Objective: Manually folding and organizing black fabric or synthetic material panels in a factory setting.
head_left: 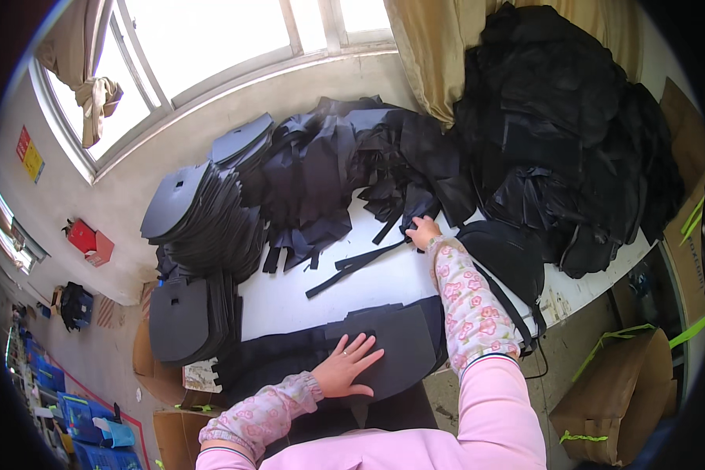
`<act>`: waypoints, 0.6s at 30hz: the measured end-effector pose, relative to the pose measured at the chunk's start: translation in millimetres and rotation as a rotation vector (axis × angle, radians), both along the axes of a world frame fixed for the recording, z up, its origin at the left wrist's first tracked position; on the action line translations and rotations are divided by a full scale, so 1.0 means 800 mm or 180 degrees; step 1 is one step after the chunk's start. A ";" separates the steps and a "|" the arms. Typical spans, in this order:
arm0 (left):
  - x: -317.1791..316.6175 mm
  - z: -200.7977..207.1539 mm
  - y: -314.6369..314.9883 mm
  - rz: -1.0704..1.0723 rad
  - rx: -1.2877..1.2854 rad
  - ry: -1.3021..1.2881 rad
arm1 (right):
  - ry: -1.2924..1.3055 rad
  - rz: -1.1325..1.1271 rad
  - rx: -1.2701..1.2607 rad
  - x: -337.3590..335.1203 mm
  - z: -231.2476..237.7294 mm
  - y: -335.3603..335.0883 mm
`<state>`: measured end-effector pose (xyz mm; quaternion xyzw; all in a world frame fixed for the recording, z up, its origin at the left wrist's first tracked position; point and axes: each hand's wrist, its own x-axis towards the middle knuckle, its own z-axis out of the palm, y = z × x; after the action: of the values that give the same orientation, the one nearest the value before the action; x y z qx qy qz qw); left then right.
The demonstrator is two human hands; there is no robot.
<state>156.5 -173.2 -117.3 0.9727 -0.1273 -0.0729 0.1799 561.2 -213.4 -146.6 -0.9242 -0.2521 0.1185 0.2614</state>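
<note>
My left hand (341, 370) lies flat with its fingers spread on a stiff dark grey panel (406, 345) with a rounded edge. That panel rests on black cloth (278, 352) along the near side of the table. Farther off, my right hand (424, 232) is closed on a black fabric piece (417, 205) at the front of a heap of similar pieces (305, 172). Black straps (356, 266) trail from near that hand across the white tabletop (282, 301). Beside my right forearm lies a black bag-like piece (505, 254) with a strap.
Stacks of grey panels (178, 317) stand at the left of the table, with a taller stack (176, 200) behind. A large black pile (556, 141) rises at the back right. Cardboard boxes (615, 399) sit on the floor at the right. The window wall bounds the far side.
</note>
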 end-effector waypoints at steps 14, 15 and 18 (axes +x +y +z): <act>0.075 0.070 0.126 0.3045 -0.4244 -0.0404 | -0.0494 0.2158 0.1959 -0.212 0.072 0.022; 0.083 0.078 0.127 0.3114 -0.4461 -0.0266 | -0.0311 0.2312 0.2211 -0.236 0.079 0.016; 0.093 0.062 0.153 0.2757 -0.4195 -0.0163 | 0.0079 0.3158 0.2439 -0.303 0.105 0.006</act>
<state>230.9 -50.7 -67.3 0.6300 0.2418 0.1165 0.7287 319.0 -208.7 -62.4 -0.5362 -0.6726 0.1377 0.4909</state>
